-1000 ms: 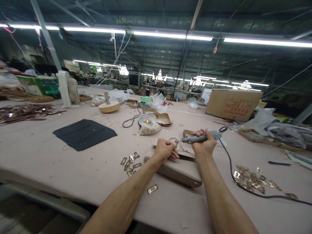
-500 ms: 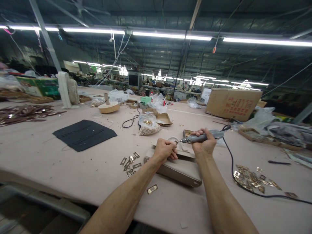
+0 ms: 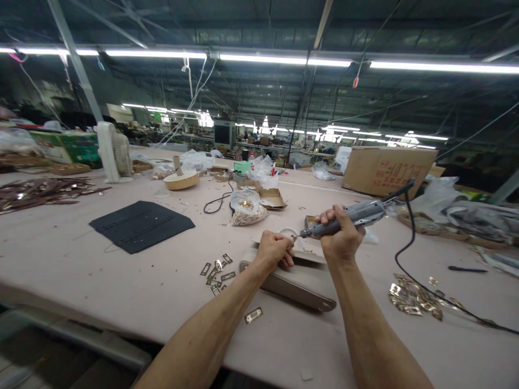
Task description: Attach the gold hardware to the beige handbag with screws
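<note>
My right hand (image 3: 344, 237) is wrapped round a grey electric screwdriver (image 3: 360, 214), its cable end raised and its bit pointing down to the left. The bit's tip meets the fingertips of my left hand (image 3: 274, 249), which are pinched together over a taupe bag (image 3: 298, 281). Whatever small piece the left fingers pinch is hidden or too small to name. The bag lies on the table beneath both hands. Left of it is a cluster of metal plates (image 3: 217, 274), with a single metal plate (image 3: 253, 315) nearer me.
A heap of metal plates (image 3: 417, 297) lies at right, crossed by the black cable (image 3: 413, 232). Behind the hands sit a plastic bag of small fittings (image 3: 248, 209) and a cardboard tray (image 3: 272, 198). A black sheet (image 3: 141, 226), fan (image 3: 111, 151) and carton (image 3: 387, 172) stand around.
The rear of the screwdriver has tilted up and to the right in my right hand, lifting its cable. My left hand and the bag stay nearly in place.
</note>
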`<state>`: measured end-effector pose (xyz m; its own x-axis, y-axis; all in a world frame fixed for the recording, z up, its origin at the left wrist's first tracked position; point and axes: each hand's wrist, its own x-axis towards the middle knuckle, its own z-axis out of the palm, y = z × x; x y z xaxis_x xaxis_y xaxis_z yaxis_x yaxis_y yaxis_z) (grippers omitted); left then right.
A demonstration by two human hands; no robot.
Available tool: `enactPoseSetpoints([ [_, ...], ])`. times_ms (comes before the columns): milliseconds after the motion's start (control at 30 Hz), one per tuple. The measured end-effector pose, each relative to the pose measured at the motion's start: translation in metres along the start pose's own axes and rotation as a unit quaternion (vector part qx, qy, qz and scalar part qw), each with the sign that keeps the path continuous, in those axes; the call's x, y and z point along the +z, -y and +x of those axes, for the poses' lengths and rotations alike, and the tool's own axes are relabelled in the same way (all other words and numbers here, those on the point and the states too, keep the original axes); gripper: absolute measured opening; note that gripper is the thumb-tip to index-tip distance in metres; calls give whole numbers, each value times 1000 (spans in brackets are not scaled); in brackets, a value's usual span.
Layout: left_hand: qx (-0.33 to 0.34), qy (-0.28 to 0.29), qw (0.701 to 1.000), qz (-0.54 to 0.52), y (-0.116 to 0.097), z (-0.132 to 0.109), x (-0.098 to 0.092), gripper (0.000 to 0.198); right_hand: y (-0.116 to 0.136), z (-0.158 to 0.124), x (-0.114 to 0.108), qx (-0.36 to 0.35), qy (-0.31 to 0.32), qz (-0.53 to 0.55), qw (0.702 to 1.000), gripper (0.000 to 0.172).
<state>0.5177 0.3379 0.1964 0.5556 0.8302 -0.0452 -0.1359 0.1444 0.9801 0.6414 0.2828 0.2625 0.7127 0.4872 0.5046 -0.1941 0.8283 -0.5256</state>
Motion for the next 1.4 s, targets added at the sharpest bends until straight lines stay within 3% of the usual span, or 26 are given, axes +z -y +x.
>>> enactPoseSetpoints([
  [233, 2, 9, 1000, 19, -1, -2, 0, 13, 5, -12, 10, -33, 97, -72, 992, 24],
  [433, 12, 7, 999, 30, -4, -4, 0, 16, 2, -17, 11, -68, 189, -154, 967, 19],
  [800, 25, 9, 999, 35, 0, -3, -1, 15, 1, -19, 9, -52, 226, -205, 951, 23],
  [1100, 62, 50, 997, 24, 6, -1, -5, 19, 1, -20, 9, -10, 257, -226, 940, 29],
  [1233, 53, 36, 998, 7, 8, 2, -5, 21, 13, -15, 16, -23, 218, -149, 964, 30],
  [1333, 43, 33, 998, -11, 9, 4, -4, 25, 34, 5, 10, -56, 120, -80, 988, 30],
  [1400, 41, 32, 998, -28, 9, 5, -3, 26, 50, 25, -7, -55, 55, -80, 994, 31],
])
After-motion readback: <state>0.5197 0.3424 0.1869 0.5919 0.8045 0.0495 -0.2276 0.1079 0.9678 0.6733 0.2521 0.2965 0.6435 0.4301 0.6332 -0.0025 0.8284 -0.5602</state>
